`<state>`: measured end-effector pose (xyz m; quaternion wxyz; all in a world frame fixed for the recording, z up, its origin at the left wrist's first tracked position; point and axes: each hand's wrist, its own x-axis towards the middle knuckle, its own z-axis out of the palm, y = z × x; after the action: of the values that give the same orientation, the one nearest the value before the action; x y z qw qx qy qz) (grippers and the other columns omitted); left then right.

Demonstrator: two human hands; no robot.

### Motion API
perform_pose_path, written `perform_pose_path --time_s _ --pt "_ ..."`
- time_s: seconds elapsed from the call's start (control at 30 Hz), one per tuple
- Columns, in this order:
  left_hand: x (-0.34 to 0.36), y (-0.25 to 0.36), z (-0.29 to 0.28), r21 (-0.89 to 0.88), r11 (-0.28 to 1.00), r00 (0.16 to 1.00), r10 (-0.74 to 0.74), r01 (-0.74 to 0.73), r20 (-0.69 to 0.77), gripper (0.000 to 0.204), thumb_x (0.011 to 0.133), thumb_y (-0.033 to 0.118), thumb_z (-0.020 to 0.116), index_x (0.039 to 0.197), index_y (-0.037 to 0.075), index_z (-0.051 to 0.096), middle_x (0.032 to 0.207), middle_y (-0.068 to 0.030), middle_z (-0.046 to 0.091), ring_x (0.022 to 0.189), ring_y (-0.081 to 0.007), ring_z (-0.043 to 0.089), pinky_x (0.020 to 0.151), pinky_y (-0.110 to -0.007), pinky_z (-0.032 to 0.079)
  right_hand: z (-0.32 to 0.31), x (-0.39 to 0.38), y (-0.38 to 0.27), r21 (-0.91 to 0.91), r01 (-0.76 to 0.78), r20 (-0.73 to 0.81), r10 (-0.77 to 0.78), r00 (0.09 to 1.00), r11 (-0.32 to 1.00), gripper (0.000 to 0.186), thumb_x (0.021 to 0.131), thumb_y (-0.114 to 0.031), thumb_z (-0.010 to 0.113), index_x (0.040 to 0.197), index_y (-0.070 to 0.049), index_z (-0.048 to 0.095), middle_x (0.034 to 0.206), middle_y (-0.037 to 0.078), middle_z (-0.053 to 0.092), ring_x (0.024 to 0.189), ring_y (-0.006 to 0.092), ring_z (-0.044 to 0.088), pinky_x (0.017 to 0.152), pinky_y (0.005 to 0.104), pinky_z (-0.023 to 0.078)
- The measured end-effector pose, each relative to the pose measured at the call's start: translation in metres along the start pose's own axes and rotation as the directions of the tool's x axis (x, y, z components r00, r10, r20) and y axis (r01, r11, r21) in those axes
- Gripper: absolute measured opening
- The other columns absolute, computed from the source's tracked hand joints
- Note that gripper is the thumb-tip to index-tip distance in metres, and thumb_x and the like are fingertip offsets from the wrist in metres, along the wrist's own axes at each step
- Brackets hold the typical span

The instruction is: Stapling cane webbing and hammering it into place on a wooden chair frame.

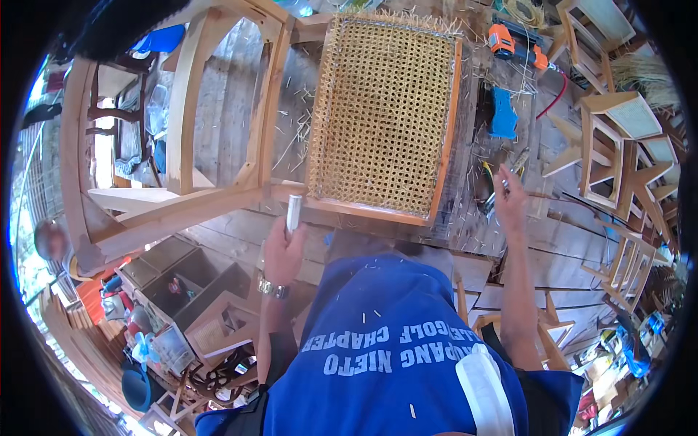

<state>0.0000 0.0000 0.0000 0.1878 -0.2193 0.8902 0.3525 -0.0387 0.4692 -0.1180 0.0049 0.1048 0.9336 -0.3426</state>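
Note:
A wooden chair frame [222,207] lies on its side, with a woven cane panel [382,120] in its seat. Loose cane ends fringe the panel's far edge and left side. Just before the panel's near left corner, my left hand [283,253] is closed around a short whitish rod [294,212], which points up out of the fist; its kind is unclear. To the right of the seat, my right hand [510,198] is over some hand tools [488,190] on the work surface. Its fingers look curled at a thin metallic piece, too blurred to name.
Beyond my right hand lie a blue plastic piece [503,113] and an orange nail gun [503,41] with a red hose [556,93]. Unfinished chair frames [605,152] stack up at the right. Cane scraps litter the planks. Left below is a compartmented box [178,280].

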Motion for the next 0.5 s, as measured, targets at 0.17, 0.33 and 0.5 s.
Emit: perform_pose_path --time_s 0.17,0.33,0.5 --pt "0.032 0.038 0.001 -0.277 0.944 0.971 0.124 -0.179 -0.202 0.016 0.095 0.018 0.065 0.098 0.003 0.061 0.069 -0.0009 0.055 0.060 -0.0070 0.046 0.054 -0.028 0.036 -0.024 0.017 -0.011 0.064 -0.106 0.021 0.105 0.994 0.992 0.035 0.100 -0.022 0.061 0.127 0.001 0.062 0.114 0.017 0.069 0.104 0.0271 0.068 0.091 0.0356 0.052" --pt "0.110 0.052 -0.026 0.023 0.962 0.914 0.266 -0.272 -0.305 0.022 0.093 0.021 0.069 0.100 0.002 0.062 0.069 -0.0081 0.056 0.060 -0.0193 0.053 0.056 -0.036 0.042 -0.005 0.002 -0.010 0.044 -0.121 0.111 0.115 0.987 0.992 0.034 0.101 -0.022 0.061 0.126 0.000 0.063 0.114 0.015 0.069 0.102 0.0225 0.068 0.090 0.0334 0.053" --pt "0.221 0.078 -0.035 0.316 0.932 0.801 0.325 -0.179 -0.503 0.033 0.091 0.033 0.070 0.092 0.002 0.062 0.078 -0.0220 0.066 0.072 -0.0456 0.063 0.063 -0.053 0.047 0.019 -0.008 -0.034 0.020 -0.169 0.157 0.164 0.974 0.985 0.033 0.100 -0.020 0.063 0.126 0.000 0.063 0.116 0.013 0.068 0.104 0.0191 0.067 0.091 0.0307 0.053"
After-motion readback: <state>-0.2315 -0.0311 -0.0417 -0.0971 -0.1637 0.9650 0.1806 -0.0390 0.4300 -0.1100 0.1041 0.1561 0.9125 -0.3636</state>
